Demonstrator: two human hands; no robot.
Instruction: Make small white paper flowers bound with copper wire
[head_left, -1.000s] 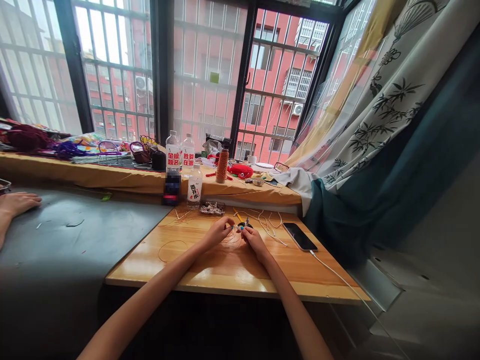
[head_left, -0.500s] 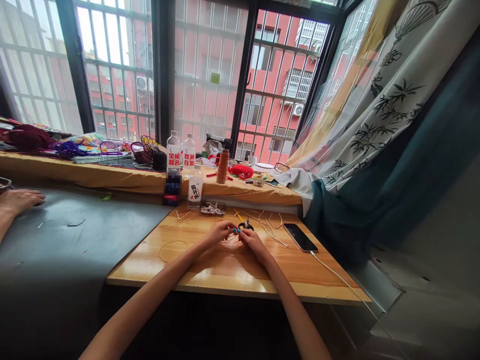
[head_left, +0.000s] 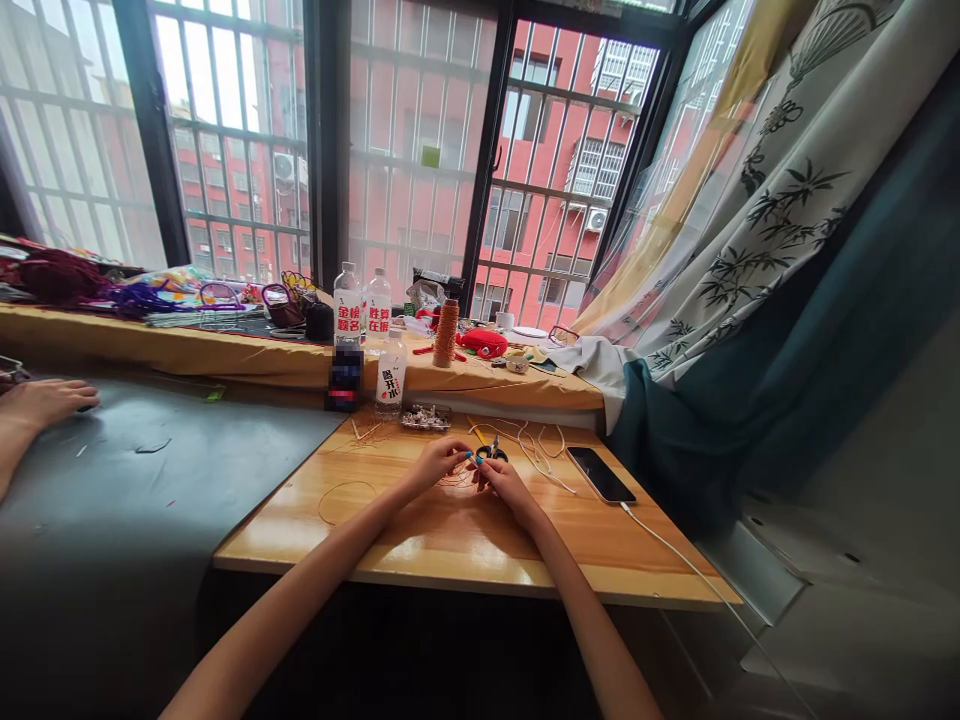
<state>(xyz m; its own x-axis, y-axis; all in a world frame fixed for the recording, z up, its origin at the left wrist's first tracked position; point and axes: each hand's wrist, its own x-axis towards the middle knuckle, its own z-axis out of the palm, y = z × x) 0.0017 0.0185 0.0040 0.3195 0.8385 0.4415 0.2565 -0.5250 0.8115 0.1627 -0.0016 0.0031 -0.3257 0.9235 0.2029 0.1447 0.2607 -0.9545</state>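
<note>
Over the wooden table, my left hand (head_left: 439,462) and my right hand (head_left: 508,481) meet fingertip to fingertip, both in a pinch. Thin brown thread (head_left: 454,482) loops out beneath the fingers; the small piece right at the fingertips is too tiny to make out. Blue nails show on both hands. Just behind them lie black-handled scissors (head_left: 493,452), partly hidden by my right hand. A loose loop of thread (head_left: 347,484) rests on the wood to the left of my left hand.
A clear box of small pieces (head_left: 426,418) and a water bottle (head_left: 390,378) stand behind. To the right lie a white cable (head_left: 536,455) and a phone (head_left: 601,474). On the sill is a brown thread spool (head_left: 445,335). Another person's hand (head_left: 49,402) rests far left.
My left hand has shifted slightly, and the fingers of my right hand have turned so that more of them shows below. At far left, the other person's hand has moved a little right.
</note>
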